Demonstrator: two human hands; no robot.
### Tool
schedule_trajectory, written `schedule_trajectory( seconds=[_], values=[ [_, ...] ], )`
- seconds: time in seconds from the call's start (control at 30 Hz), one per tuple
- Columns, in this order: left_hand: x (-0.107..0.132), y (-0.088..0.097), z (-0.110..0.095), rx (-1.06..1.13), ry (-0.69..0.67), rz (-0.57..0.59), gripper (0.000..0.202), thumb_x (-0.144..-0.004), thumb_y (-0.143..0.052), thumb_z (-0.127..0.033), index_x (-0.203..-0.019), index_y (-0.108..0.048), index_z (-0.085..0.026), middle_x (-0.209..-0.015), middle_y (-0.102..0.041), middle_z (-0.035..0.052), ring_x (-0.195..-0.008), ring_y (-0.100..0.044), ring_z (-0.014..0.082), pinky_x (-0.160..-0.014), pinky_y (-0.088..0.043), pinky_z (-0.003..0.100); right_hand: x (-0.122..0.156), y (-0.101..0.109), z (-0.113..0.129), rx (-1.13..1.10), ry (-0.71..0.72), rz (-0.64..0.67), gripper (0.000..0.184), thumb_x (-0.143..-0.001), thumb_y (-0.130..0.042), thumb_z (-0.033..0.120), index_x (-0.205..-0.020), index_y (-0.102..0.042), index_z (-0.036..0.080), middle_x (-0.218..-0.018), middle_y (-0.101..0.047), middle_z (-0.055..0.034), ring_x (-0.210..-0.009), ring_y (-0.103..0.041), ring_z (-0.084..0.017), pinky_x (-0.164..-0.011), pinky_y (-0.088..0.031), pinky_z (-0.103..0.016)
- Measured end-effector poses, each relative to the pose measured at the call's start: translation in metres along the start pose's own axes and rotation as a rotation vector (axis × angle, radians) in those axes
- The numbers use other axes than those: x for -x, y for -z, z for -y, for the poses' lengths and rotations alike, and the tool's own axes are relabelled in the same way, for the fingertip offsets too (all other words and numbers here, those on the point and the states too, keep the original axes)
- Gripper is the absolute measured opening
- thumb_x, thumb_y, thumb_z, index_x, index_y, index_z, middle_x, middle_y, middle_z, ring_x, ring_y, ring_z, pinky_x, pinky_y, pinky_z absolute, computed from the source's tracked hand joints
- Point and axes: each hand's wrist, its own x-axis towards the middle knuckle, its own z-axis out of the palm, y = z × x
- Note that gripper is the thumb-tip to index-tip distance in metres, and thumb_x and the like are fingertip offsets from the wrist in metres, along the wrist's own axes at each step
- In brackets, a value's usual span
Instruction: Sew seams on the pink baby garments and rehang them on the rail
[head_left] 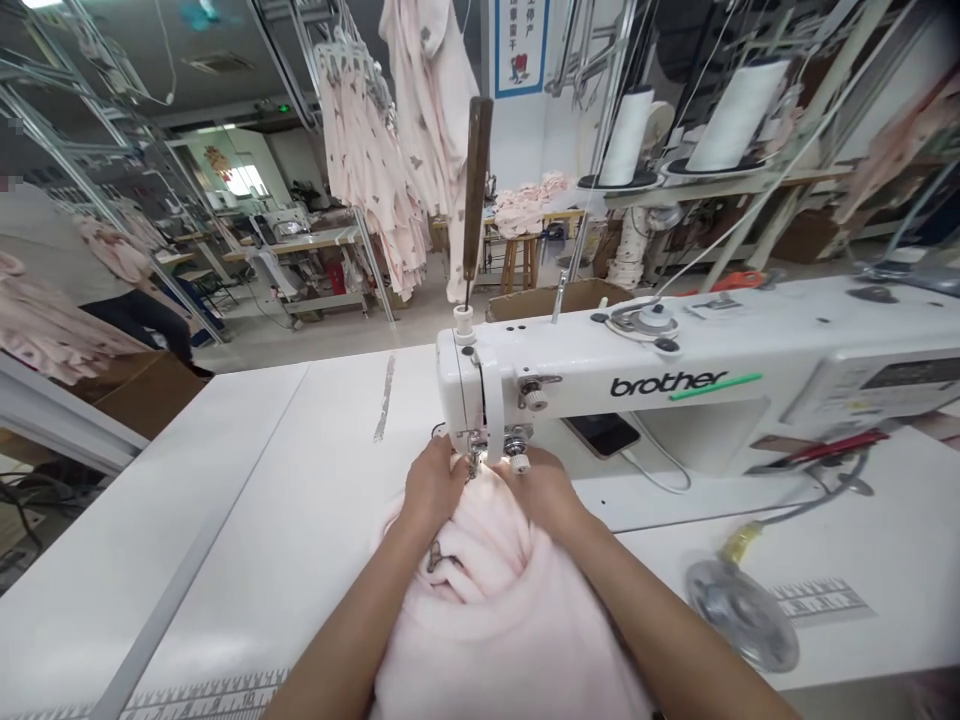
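Where the cloth lies: the pink cloth (487, 610) is bunched on the worktop (262, 480) between both forearms, its far edge pushed up to the presser foot (474, 462) of the sewing machine (675, 385).
Left hand: the left hand (433, 488) sits on the cloth just left of the foot, fingers curled down together, seemingly pinching the edge; the tips are hidden behind the knuckles.
Right hand: the right hand (541, 490) mirrors it just right of the foot, fingers bent and closed on the cloth.
Nearer hand: about even; the left looks slightly closer to the foot.
Long axis: the bundle runs from the person's body straight away to the foot.
Edges: the machine head hangs right above the knuckles; its arm walls off the far right side.
Open room: bare worktop lies to the left; on the right are a phone (604, 435) under the arm and a metal disc (742, 612) near the right forearm.
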Motion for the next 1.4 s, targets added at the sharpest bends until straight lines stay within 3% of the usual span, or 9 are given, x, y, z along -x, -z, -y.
schedule_trajectory(
  seconds=[0.13, 0.3, 0.63, 0.87, 1.0, 1.1, 1.2, 1.3, 1.4],
  values=[
    [-0.001, 0.001, 0.002, 0.027, -0.017, 0.004, 0.024, -0.082, -0.042, -0.020, -0.099, -0.058, -0.018, -0.103, -0.061, 0.0084, -0.096, -0.058, 0.0222, -0.076, -0.042, 0.028, 0.004, 0.007, -0.010, -0.076, 0.111, 0.005, 0.032, -0.093, -0.026, 0.033, -0.103, -0.051, 0.016, -0.089, -0.063, -0.0065, -0.085, -0.058, -0.020, -0.071, -0.041, -0.026],
    [-0.003, -0.001, 0.004, 0.041, -0.016, 0.008, 0.022, -0.081, -0.042, -0.020, -0.095, -0.059, -0.018, -0.101, -0.062, 0.0083, -0.093, -0.059, 0.0229, -0.074, -0.042, 0.029, 0.001, 0.002, -0.014, -0.085, 0.089, -0.017, 0.031, -0.090, -0.024, 0.031, -0.100, -0.049, 0.015, -0.091, -0.063, -0.0114, -0.084, -0.059, -0.024, -0.068, -0.042, -0.030],
    [-0.001, 0.000, 0.005, 0.075, 0.011, 0.036, 0.017, -0.076, -0.045, -0.019, -0.085, -0.059, -0.016, -0.090, -0.065, 0.0091, -0.085, -0.060, 0.0223, -0.070, -0.041, 0.028, 0.000, 0.001, -0.013, -0.072, 0.063, -0.016, 0.030, -0.089, -0.026, 0.030, -0.103, -0.047, 0.015, -0.088, -0.065, -0.0118, -0.086, -0.059, -0.025, -0.069, -0.042, -0.030],
    [0.002, 0.002, 0.005, 0.116, 0.009, 0.067, 0.021, -0.071, -0.046, -0.018, -0.085, -0.062, -0.016, -0.089, -0.068, 0.0072, -0.084, -0.061, 0.0208, -0.069, -0.041, 0.026, 0.003, 0.001, -0.015, -0.084, 0.079, 0.004, 0.039, -0.091, -0.019, 0.038, -0.096, -0.051, 0.017, -0.092, -0.065, -0.0110, -0.089, -0.060, -0.025, -0.073, -0.043, -0.031],
    [0.008, 0.004, 0.004, 0.113, 0.012, 0.058, 0.023, -0.069, -0.048, -0.020, -0.086, -0.065, -0.019, -0.088, -0.069, 0.0044, -0.084, -0.062, 0.0199, -0.069, -0.043, 0.025, 0.002, -0.001, -0.017, -0.079, 0.082, 0.047, 0.038, -0.087, -0.032, 0.048, -0.085, -0.057, 0.020, -0.086, -0.066, -0.0077, -0.087, -0.061, -0.025, -0.073, -0.044, -0.032],
    [0.010, 0.004, 0.002, 0.097, 0.026, 0.035, 0.026, -0.069, -0.050, -0.022, -0.089, -0.066, -0.020, -0.091, -0.069, 0.0049, -0.087, -0.062, 0.0219, -0.073, -0.043, 0.027, -0.003, -0.006, -0.017, -0.003, 0.039, 0.095, 0.030, -0.080, -0.042, 0.045, -0.081, -0.060, 0.022, -0.094, -0.066, -0.0066, -0.093, -0.059, -0.026, -0.078, -0.043, -0.032],
    [0.013, 0.006, -0.002, 0.090, 0.062, 0.022, 0.027, -0.070, -0.050, -0.024, -0.090, -0.066, -0.018, -0.094, -0.068, 0.0082, -0.091, -0.061, 0.0247, -0.076, -0.044, 0.031, -0.005, -0.005, -0.012, 0.023, 0.049, 0.119, 0.030, -0.080, -0.038, 0.042, -0.078, -0.060, 0.021, -0.090, -0.066, -0.0067, -0.090, -0.058, -0.026, -0.078, -0.041, -0.033],
    [0.025, 0.016, -0.007, 0.118, 0.090, 0.045, 0.030, -0.074, -0.050, -0.031, -0.094, -0.067, -0.017, -0.093, -0.068, 0.0097, -0.088, -0.061, 0.0253, -0.074, -0.045, 0.033, 0.003, 0.002, -0.003, 0.018, 0.091, 0.165, 0.023, -0.075, -0.040, 0.037, -0.066, -0.055, 0.021, -0.070, -0.064, -0.0043, -0.073, -0.059, -0.023, -0.067, -0.042, -0.031],
    [0.063, 0.039, -0.009, 0.215, 0.063, 0.127, 0.030, -0.066, -0.063, -0.039, -0.088, -0.070, -0.018, -0.082, -0.069, 0.0051, -0.079, -0.062, 0.0221, -0.070, -0.046, 0.029, 0.024, 0.008, 0.012, -0.185, 0.211, 0.220, 0.022, -0.071, -0.045, 0.039, -0.060, -0.050, 0.021, -0.060, -0.058, -0.0003, -0.064, -0.057, -0.019, -0.059, -0.042, -0.025]
  ],
)
